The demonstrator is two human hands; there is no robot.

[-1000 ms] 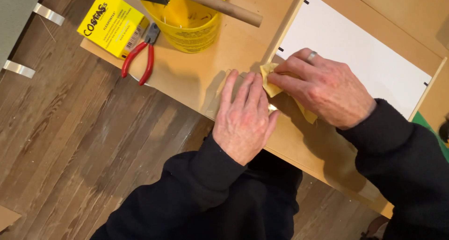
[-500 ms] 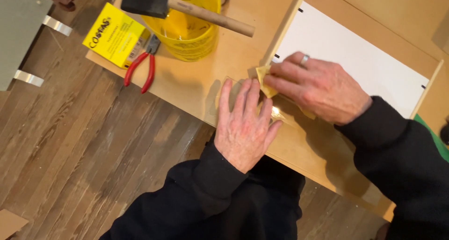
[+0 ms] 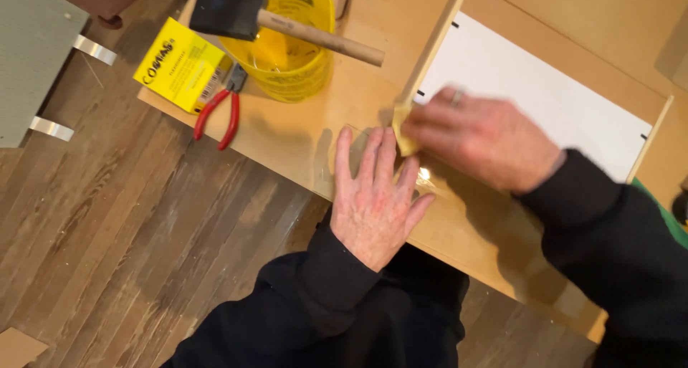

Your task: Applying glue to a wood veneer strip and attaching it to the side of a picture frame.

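Head view. My left hand (image 3: 374, 199) lay flat on the wooden board (image 3: 301, 135), fingers spread and palm down near the board's front edge; I judged it was there to steady the panel against the rubbing beside it. My right hand (image 3: 481, 140) was blurred with motion, its fingers pressed together on a small yellow pad (image 3: 403, 130), which sat on the board at the foot of the wooden strip (image 3: 435, 42) and just beside my left fingertips. A wet-looking shine showed on the board between the two hands.

The white panel (image 3: 545, 99) lay inside the frame beyond the strip, under my right hand's far side. A yellow bucket (image 3: 294, 60) stood at the board's far end with a foam brush (image 3: 247, 13) resting across its rim, handle pointing toward my hands, within easy reach. Red pliers (image 3: 218, 113) and a yellow box (image 3: 179, 63) lay at the corner, well apart from the working spot. The board rested over the wood floor (image 3: 129, 239).
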